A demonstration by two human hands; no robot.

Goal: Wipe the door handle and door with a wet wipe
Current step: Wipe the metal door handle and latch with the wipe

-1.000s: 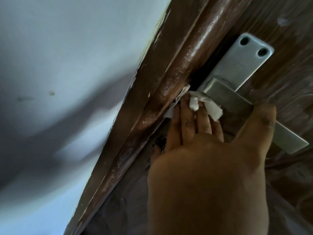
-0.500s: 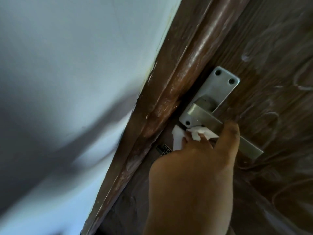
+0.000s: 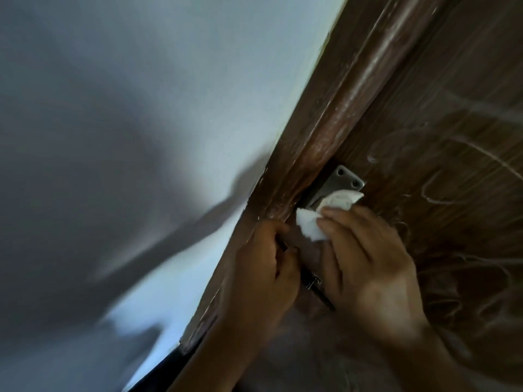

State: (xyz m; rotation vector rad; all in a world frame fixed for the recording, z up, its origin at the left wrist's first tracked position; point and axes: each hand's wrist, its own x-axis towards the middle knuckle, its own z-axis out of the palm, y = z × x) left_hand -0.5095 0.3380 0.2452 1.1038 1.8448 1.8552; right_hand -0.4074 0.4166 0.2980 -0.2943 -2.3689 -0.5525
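Observation:
The dark brown wooden door [image 3: 441, 131] fills the right side, streaked with pale wipe marks. Its silver handle plate [image 3: 343, 181] shows two screw holes at the top; the lever is hidden behind the wipe and my fingers. My right hand [image 3: 368, 267] presses a crumpled white wet wipe [image 3: 325, 216] against the plate's lower part. My left hand [image 3: 263, 267] is curled against the door edge just below the handle, its fingers closed near a dark latch part [image 3: 312, 284]; I cannot tell whether it grips anything.
A glossy brown door frame [image 3: 325, 128] runs diagonally from upper right to lower left. Left of it is a pale blue-white wall [image 3: 169, 108] crossed by blurred shadows.
The view has pulled back, so the handle looks smaller. My left hand has come into view at the door edge. The wipe has shifted up onto the handle plate, covering the lever.

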